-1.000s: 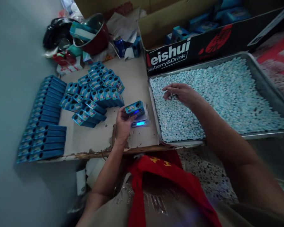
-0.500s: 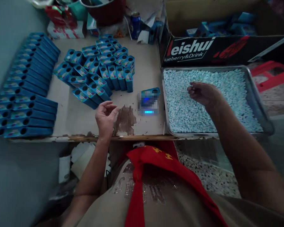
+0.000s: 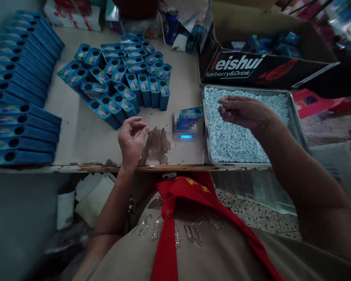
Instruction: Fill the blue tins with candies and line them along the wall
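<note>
Step in hand looks like picking up pellets: your right hand (image 3: 242, 111) is over the metal tray (image 3: 298, 123), fingertips bunched narrow just above the pale blue pellets (image 3: 236, 144); can't tell if any are caught between them. Your left hand (image 3: 132, 136) is half curled above the bench (image 3: 84, 146), a small gap at thumb and forefinger, nothing seen in it. The blue box (image 3: 197, 111) lies on the small scale (image 3: 186, 137), between your hands and near the tray's left edge; display lit, but a pixelated patch hides the reading and most of the box. Next move, as I judge it, calls for a tight pinch on a few pellets and a light touch near the scale. Bench is pale, paint worn to wood beside your left hand. Loose cluster of boxes (image 3: 134, 84) stands mid-bench, holes up; stacked row of boxes (image 3: 20, 74) along the left wall. Black carton (image 3: 234, 74) behind the tray has more blue boxes inside; blue can (image 3: 172, 25) at the back. Floor (image 3: 266, 218) speckled, room dim.
</note>
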Motion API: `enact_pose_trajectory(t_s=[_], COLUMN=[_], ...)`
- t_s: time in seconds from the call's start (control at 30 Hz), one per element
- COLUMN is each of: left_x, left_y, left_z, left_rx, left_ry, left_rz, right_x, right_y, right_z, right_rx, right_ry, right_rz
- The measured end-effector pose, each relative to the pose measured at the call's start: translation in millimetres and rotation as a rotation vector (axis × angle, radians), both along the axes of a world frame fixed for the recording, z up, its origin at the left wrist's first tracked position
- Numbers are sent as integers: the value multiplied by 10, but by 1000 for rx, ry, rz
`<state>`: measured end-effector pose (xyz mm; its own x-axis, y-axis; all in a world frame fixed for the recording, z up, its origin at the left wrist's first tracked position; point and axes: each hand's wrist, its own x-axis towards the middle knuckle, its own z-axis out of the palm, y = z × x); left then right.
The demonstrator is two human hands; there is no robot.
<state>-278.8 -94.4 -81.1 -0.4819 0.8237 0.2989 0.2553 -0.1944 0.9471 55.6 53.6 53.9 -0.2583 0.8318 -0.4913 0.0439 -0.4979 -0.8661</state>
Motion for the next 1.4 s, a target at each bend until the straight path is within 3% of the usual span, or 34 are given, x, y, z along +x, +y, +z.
enact_pose_trajectory(t_s=[0.2, 0.37, 0.47, 0.57, 0.63, 0.73, 0.87, 0.97, 1.03, 1.13, 1.23, 1.4], left_x=[75, 232, 433, 667, 795, 907, 1010, 1145, 1235, 1291, 1237, 1051], left_y=[-6, 122, 306, 565, 738, 934, 1075, 1158, 1219, 1289, 1293, 1149], left_z=[-8, -39, -135, -233, -260, -183, 167, 442, 535, 529, 442, 247], left_rx=[-75, -102, -128, -137, -137, -134, 39, 213, 234, 147, 93, -59], left_ry=[0, 50, 85, 161, 203, 234, 510, 741, 794, 833, 770, 209], left_rz=[-73, -106, -125, -190, -237, -306, -397, -460, -494, -497, -374, -202], right_x=[-172, 71, 333, 506, 513, 367, 102, 8, -10, -15, -1, 110], right_y=[30, 128, 173, 149, 104, 57, 121, 207, 240, 237, 200, 174], right_z=[3, 8, -54, -246, -433, -702, -895, -960, -997, -1029, -1017, -997], right_rx=[17, 120, 364, 601, 525, 244, -19, -218, -307, -362, -390, -361], right_ry=[15, 1, -297, -579, -441, -85, 187, 327, 393, 473, 521, 525], right_rz=[54, 122, 166, 126, 64, -34, -125, -76, -45, -43, -36, -62])
